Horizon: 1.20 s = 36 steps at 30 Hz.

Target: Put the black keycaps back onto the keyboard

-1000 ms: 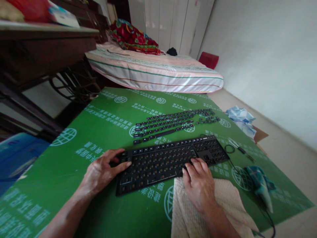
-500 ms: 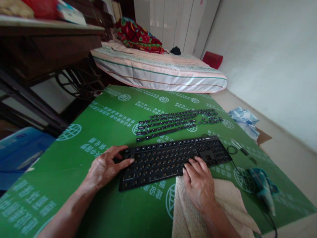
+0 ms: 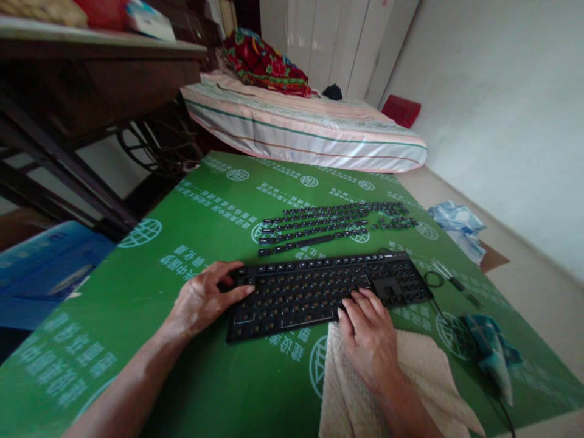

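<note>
A black keyboard (image 3: 301, 295) lies on the green board, most of its main keycaps off and the top row of keys still in place. At its left end, my left hand (image 3: 207, 298) holds the edge, thumb on the key field and fingers at the back corner. My right hand (image 3: 369, 328) grips the front edge right of the middle, fingertips on top and thumb at the rim. Behind the keyboard, loose black keycaps (image 3: 314, 225) are laid out in rows. Under my right wrist is a beige cloth (image 3: 347, 389).
On the green board (image 3: 150, 292), a thin tool (image 3: 456, 283) and a black cable (image 3: 433, 280) lie right of the keyboard, with a teal cloth (image 3: 493, 347) nearer. A dark wooden table (image 3: 123, 91) stands left, a bed (image 3: 310, 131) beyond, and a blue container (image 3: 45, 267) at lower left.
The whole view has shifted slightly, so things appear a little further right. Both hands keep their places on the keyboard.
</note>
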### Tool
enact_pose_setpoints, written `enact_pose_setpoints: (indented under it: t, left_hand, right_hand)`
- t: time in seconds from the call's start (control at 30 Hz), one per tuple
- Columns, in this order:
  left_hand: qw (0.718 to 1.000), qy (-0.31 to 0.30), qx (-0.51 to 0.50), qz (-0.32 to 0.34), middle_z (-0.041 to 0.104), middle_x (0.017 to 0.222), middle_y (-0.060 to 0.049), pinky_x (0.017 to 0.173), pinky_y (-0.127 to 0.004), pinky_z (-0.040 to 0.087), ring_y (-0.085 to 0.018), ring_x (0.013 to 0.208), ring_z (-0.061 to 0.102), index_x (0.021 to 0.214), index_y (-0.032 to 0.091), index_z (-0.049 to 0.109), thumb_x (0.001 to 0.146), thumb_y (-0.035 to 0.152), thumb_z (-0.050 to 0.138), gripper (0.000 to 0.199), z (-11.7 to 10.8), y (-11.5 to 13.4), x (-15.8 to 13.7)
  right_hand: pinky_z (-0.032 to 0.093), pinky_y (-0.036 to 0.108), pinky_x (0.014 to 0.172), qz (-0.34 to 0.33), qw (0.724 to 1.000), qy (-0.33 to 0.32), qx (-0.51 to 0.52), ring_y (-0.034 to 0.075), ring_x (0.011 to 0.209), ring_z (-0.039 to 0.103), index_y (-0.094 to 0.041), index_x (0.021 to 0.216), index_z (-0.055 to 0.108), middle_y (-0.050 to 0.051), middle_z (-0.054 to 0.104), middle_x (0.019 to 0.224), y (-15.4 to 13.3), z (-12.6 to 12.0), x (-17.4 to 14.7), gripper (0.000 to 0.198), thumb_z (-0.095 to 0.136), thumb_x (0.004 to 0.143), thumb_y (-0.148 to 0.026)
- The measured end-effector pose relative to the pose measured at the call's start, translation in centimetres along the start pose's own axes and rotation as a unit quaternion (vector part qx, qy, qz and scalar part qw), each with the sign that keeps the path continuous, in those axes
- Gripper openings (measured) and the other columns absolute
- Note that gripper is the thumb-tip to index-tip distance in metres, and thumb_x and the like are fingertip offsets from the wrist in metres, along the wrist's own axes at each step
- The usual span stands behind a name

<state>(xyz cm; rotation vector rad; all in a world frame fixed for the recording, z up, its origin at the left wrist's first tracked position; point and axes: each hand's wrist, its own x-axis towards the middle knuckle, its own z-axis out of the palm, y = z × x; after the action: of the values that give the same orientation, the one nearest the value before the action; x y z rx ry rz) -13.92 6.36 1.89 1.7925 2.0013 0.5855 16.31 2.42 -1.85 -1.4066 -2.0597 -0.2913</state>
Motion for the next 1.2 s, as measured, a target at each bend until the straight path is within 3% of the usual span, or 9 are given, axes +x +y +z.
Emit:
enact_pose_setpoints:
  t: [0.3, 0.9, 1.2]
  left_hand:
    - [1.0, 0.0, 0.004, 0.013, 0.068, 0.09, -0.003, 0.069, -0.028, 0.051, -0.02, 0.075, 0.065, 0.114, 0.022, 0.061, 0.066, 0.071, 0.054, 0.069, 0.2, -0.4, 0.1]
    - [1.0, 0.002, 0.003, 0.019, 0.066, 0.087, -0.002, 0.07, -0.028, 0.05, -0.019, 0.074, 0.064, 0.114, 0.022, 0.061, 0.067, 0.069, 0.054, 0.067, 0.5, -0.7, 0.0]
    - [1.0, 0.001, -0.008, 0.009, 0.066, 0.085, -0.002, 0.068, -0.029, 0.049, -0.02, 0.073, 0.063, 0.114, 0.021, 0.061, 0.065, 0.07, 0.054, 0.069, 0.4, -0.5, -0.1]
  right_hand:
    - [0.046, 0.042, 0.093, -0.025, 0.999, -0.002, 0.028, 0.025, 0.109, 0.054, -0.016, 0.092, 0.071, 0.01, 0.069, 0.103, -0.5, 0.0, 0.1, 0.025, 0.047, 0.089, -0.02]
    - [0.044, 0.043, 0.094, -0.029, 0.999, -0.005, 0.023, 0.027, 0.111, 0.053, -0.012, 0.094, 0.07, 0.013, 0.068, 0.104, -0.9, 0.0, 0.1, 0.024, 0.047, 0.09, -0.02]
    - [0.043, 0.041, 0.093, -0.055, 0.997, -0.011, 0.058, 0.026, 0.11, 0.054, -0.017, 0.09, 0.069, 0.008, 0.069, 0.103, -1.4, -0.1, 0.6, 0.021, 0.048, 0.09, -0.021]
